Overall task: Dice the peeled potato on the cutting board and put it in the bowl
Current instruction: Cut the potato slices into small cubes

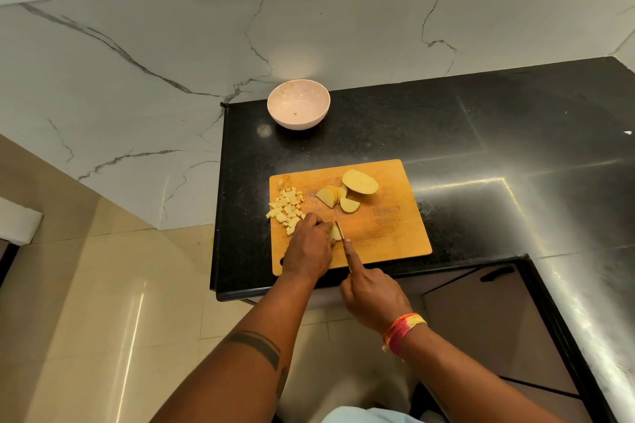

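Your left hand (311,244) pins one potato piece (335,233); your right hand (372,295) grips one knife (340,232). Beyond your fingers: one flat half (360,182), fanned slices (335,197), one round bowl (298,108).

Head view, steeply down, close

On the wooden cutting board (395,216), the left hand (311,247) pins a potato piece (335,233) while the right hand (372,295) grips a knife (340,232), index finger laid along its spine. Diced cubes (287,208) lie at the board's left edge (some touching the left hand), slices (335,197) and a potato half (360,182) farther back. The bowl (298,107) sits well apart on the black counter (481,120).
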### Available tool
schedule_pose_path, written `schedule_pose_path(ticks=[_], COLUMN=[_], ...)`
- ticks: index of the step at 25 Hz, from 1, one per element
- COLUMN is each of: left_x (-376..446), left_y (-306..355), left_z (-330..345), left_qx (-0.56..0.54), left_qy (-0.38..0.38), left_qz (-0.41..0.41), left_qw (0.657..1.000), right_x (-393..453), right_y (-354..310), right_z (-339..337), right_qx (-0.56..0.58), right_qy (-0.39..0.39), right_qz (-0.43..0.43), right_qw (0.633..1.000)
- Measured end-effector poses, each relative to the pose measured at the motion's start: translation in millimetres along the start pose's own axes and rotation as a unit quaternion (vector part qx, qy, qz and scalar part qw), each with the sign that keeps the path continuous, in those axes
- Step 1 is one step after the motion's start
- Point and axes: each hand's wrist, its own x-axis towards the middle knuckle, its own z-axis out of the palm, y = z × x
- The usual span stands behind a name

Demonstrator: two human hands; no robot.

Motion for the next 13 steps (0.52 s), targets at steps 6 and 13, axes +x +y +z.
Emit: schedule_pose_path(ticks=[6,13], left_x=[-0.3,-0.5], left_y=[5.0,5.8], left_z=[-3.3,-1.6], left_qx=[0.001,-0.009], left_qy=[0.01,0.012], left_qz=[0.003,-0.006], left_qw=[1.0,1.0], right_x=[19.7,-30.8], right_y=[-7.3,14.7], right_z=[-0.2,14.4], right_qx=[-0.027,-0.036], right_qy=[-0.005,-0.021], right_qz=[-0.007,-0.002], right_qw=[1.0,0.999])
